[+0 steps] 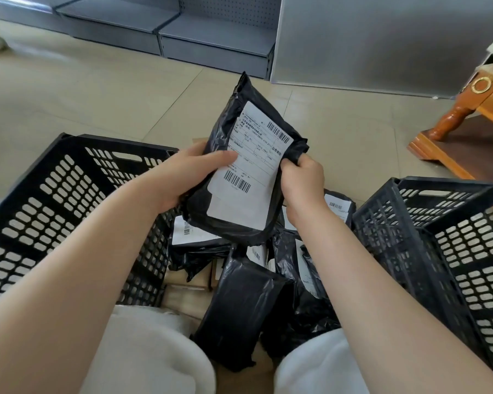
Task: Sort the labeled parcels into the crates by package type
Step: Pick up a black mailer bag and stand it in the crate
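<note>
Down by my knees a pile of black bags point(239, 308) waits on the floor. Both my hands, left point(188, 174) and right point(302, 177), grip one labeled black bag point(239, 172) above it. I think I'm reading its label point(251, 166); next, pick the left crate point(69, 209) or right crate point(453, 237).

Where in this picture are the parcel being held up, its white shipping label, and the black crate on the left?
held parcel point(230, 223), head view, on the black wrap near its lower edge.
shipping label point(251, 163), head view, on the label's printed middle.
left crate point(57, 200), head view, on its slotted side wall.
</note>
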`<action>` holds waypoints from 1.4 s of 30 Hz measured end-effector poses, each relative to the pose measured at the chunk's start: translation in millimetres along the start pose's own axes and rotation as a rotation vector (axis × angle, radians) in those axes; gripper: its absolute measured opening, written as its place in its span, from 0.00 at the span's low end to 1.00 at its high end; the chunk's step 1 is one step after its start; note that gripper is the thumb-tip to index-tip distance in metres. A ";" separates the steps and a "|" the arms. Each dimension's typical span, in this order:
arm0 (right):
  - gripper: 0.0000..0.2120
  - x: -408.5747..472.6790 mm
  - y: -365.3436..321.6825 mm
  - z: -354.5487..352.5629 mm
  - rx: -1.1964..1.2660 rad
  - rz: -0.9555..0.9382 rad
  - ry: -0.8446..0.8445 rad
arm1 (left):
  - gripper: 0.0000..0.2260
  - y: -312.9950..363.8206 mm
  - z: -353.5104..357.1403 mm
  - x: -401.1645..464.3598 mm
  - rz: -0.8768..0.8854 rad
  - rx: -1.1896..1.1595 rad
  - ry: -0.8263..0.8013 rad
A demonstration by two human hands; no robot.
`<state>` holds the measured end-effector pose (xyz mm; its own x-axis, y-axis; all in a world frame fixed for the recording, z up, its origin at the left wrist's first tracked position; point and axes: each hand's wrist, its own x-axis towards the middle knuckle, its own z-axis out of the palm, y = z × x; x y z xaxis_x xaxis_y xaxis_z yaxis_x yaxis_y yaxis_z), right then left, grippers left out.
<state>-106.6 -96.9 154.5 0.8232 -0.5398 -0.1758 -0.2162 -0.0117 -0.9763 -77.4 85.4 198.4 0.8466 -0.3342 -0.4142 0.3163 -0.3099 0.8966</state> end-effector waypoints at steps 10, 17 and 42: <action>0.27 -2.0 7.7 33.9 -0.127 0.145 -0.252 | 0.22 -37.3 -66.0 33.5 -0.038 0.052 0.325; 0.26 -33.2 31.3 78.3 -0.606 -0.165 -0.505 | 0.12 -75.4 -137.1 44.3 -0.133 0.083 0.507; 0.24 -79.5 172.0 203.5 -0.812 -0.718 -0.707 | 0.11 -201.6 -186.2 153.2 -0.423 0.504 0.614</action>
<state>-102.4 115.2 -25.1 0.9307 0.3567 0.0807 0.3371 -0.7512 -0.5675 68.2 262.4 -16.7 0.8277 0.3860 -0.4074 0.5502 -0.7013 0.4532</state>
